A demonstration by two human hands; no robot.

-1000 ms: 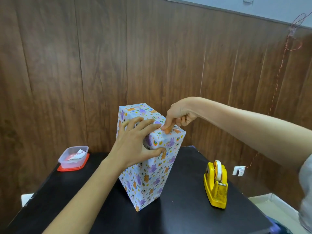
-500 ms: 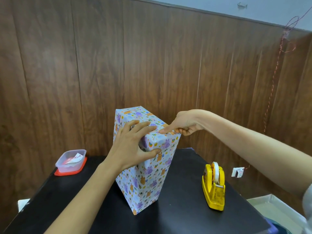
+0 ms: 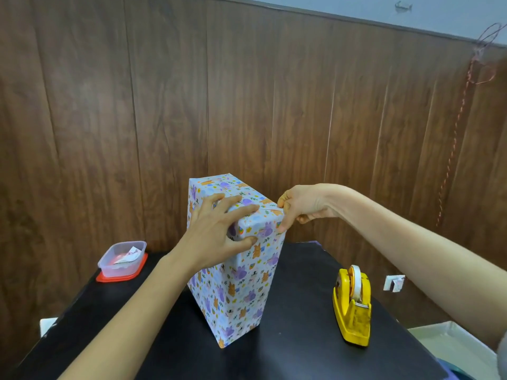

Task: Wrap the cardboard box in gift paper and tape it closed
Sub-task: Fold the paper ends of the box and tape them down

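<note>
While the left hand (image 3: pixel 216 237) reaches in from the lower left, its fingers spread across the top of the gift-wrapped box (image 3: pixel 238 281) and its thumb presses the near face, so the upper corner is clasped between them. The right hand (image 3: pixel 304 205) comes from the right, wrist level with the box top and fingers curled, with thumb and forefinger pinching the paper at the top right edge. The box stands on end at the middle of the black table (image 3: pixel 301 346), a tall cuboid in glossy pale-blue paper printed with purple and orange animals. A thin pale line crosses its top towards the right hand; whether it is tape or a crease, I cannot tell. Right of the box and apart from it sits a scuffed yellow plastic tape dispenser (image 3: pixel 352 308) holding a white roll (image 3: pixel 355 283). At the far left a clear plastic tub (image 3: pixel 122 259) rests on a red lid (image 3: pixel 104 278); the paper scrap (image 3: pixel 127 255) inside is too small to read. Both elbows are cut off, and the box's far faces are hidden.
</note>
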